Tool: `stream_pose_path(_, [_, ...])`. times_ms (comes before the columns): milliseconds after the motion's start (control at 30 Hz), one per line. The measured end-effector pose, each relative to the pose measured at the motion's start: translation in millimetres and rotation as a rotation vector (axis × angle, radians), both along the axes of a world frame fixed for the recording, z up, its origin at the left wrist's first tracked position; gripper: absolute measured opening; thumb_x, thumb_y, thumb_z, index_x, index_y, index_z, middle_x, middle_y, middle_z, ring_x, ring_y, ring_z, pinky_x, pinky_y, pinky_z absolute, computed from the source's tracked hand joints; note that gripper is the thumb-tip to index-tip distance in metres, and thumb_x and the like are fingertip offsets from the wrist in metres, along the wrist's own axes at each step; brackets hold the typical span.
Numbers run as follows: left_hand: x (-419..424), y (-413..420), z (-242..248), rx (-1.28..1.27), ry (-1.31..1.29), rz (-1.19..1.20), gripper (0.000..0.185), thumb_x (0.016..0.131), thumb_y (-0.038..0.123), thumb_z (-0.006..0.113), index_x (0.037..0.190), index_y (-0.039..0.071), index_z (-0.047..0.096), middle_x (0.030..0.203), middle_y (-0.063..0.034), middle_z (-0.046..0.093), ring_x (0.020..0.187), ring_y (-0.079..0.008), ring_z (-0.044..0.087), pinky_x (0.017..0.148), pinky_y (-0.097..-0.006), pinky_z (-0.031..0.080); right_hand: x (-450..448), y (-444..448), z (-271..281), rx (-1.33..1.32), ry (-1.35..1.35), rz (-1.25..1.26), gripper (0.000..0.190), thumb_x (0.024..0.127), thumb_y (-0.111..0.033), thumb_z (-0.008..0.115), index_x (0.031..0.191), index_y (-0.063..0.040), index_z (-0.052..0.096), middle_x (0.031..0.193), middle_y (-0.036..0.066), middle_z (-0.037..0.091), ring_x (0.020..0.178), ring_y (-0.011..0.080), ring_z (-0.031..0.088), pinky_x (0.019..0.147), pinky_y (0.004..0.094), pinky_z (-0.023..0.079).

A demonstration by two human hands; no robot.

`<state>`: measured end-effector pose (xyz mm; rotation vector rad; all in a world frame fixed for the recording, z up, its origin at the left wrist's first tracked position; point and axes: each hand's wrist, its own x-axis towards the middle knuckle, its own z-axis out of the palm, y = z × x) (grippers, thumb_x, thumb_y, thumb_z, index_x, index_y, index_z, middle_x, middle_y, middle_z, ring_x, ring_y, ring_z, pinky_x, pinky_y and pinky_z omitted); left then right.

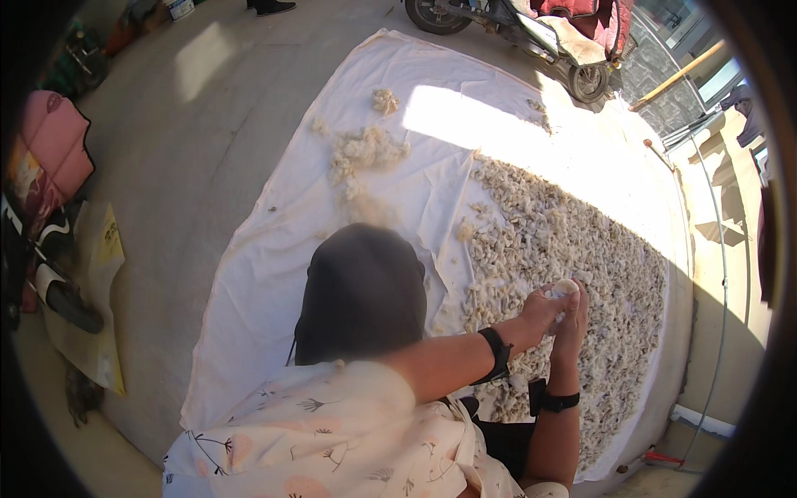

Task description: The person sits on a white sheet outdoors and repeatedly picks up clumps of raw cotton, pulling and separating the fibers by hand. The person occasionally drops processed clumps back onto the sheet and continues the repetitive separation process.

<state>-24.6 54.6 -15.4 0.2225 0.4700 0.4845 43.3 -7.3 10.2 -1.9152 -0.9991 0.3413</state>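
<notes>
My left hand (537, 314) and my right hand (573, 317) meet over a wide spread of loose off-white fibre tufts (598, 274), which look like raw wool or cotton. Pinched between both hands is a small pale tuft (563, 287), its top showing above the fingers. Black straps with small dark devices circle both wrists. Under the spread lies a white cloth (249, 274) on the floor. Fluffier, looser fibre (367, 149) rests on the cloth farther off, with a small clump (385, 101) beyond it. The fingers partly cover the held tuft.
A large dark rounded thing (364, 292), unclear in kind, blocks part of the cloth. Beyond the cloth stands a scooter (529, 31) with a red padded cover. Along the right runs a wall (716, 348) with a thin hose. A pink quilted cover (59, 149) is at left; another person's shoe (275, 7) shows at the top.
</notes>
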Motion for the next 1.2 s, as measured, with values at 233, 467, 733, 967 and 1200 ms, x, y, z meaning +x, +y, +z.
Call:
stream_pose_path(233, [2.7, 20.9, -57.9, 0.004, 0.149, 0.084, 0.034, 0.084, 0.011, 0.071, 0.115, 0.007, 0.059, 0.094, -0.0058, 0.064, 0.082, -0.0144, 0.063, 0.058, -0.0274, 0.053, -13.1, 51.8, 28.1, -0.073, -0.066, 0.071, 0.043, 0.094, -0.025, 0.055, 0.129, 0.000, 0.053, 0.130, 0.012, 0.057, 0.117, 0.0263, 0.055, 0.100, 0.0361, 0.041])
stream_pose_path(467, [6.7, 11.1, -99.5, 0.112, 0.254, 0.052, 0.068, 0.076, 0.017, 0.078, 0.133, -0.001, 0.047, 0.093, -0.0103, 0.066, 0.078, -0.0178, 0.064, 0.062, -0.0329, 0.051, -77.2, 115.0, 63.0, -0.273, 0.166, 0.560, 0.054, 0.097, -0.023, 0.055, 0.143, -0.003, 0.037, 0.125, 0.013, 0.060, 0.115, 0.0208, 0.055, 0.100, 0.0346, 0.042])
stream_pose_path(733, [6.3, 7.2, -95.2, 0.218, 0.232, 0.008, 0.074, 0.074, 0.020, 0.080, 0.135, -0.003, 0.045, 0.088, -0.0087, 0.065, 0.070, -0.0144, 0.060, 0.057, -0.0317, 0.046, -134.0, 195.1, 65.2, -0.449, 0.337, 0.785, 0.067, 0.098, -0.025, 0.054, 0.151, -0.006, 0.019, 0.116, 0.013, 0.063, 0.105, 0.0197, 0.059, 0.092, 0.0334, 0.047])
stream_pose_path(967, [9.2, 7.4, -89.6, 0.200, 0.182, -0.027, 0.074, 0.074, 0.020, 0.080, 0.135, -0.002, 0.045, 0.087, -0.0079, 0.064, 0.068, -0.0134, 0.058, 0.056, -0.0309, 0.045, -175.2, 245.7, 55.1, -0.497, 0.359, 0.801, 0.076, 0.097, -0.027, 0.056, 0.151, -0.002, 0.008, 0.114, 0.013, 0.063, 0.099, 0.0212, 0.062, 0.089, 0.0329, 0.049])
stream_pose_path(1200, [-2.1, 8.1, -85.8, 0.167, 0.176, -0.061, 0.074, 0.074, 0.020, 0.080, 0.135, -0.002, 0.045, 0.086, -0.0070, 0.064, 0.066, -0.0124, 0.057, 0.055, -0.0301, 0.044, -188.9, 272.5, 42.7, -0.515, 0.402, 0.769, 0.082, 0.095, -0.027, 0.058, 0.151, -0.001, 0.004, 0.112, 0.013, 0.064, 0.097, 0.0219, 0.062, 0.086, 0.0329, 0.051])
